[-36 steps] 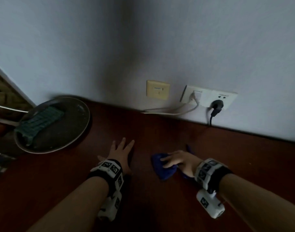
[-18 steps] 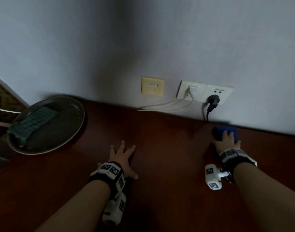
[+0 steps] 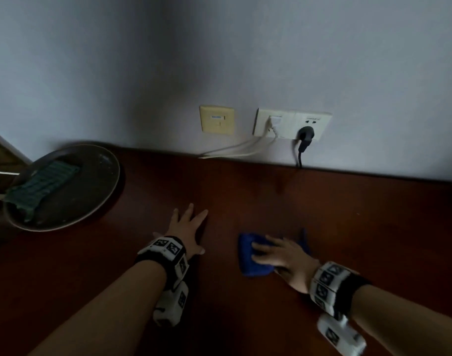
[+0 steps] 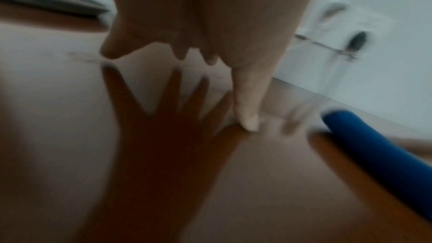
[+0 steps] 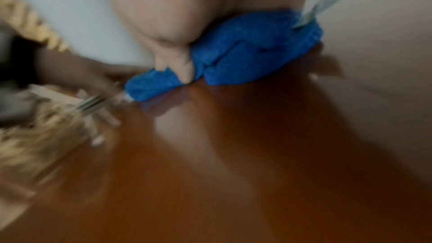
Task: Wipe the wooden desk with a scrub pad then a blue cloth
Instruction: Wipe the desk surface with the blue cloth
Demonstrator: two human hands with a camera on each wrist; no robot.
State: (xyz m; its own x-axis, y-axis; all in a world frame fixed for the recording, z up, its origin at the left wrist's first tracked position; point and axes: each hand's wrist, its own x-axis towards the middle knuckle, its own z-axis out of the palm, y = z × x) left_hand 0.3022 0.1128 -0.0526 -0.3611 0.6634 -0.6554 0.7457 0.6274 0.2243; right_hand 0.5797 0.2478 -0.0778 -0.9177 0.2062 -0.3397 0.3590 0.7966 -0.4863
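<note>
On the dark wooden desk my right hand lies flat on a crumpled blue cloth, fingers stretched over it and pointing left. The right wrist view shows the palm and thumb of my right hand pressing the blue cloth to the wood. My left hand rests flat on the desk just left of the cloth, fingers spread and holding nothing. In the blurred left wrist view my left hand has the blue cloth at its right. A green scrub pad lies in the round tray at back left.
The round dark tray sits at the desk's back left corner. A wall runs along the desk's back edge, with a beige switch plate, a white socket, white cables and a black plug.
My right hand swept the blue cloth out to the back right by the wall and has come back to the middle, near my left hand. The left hand has stayed flat in place.
</note>
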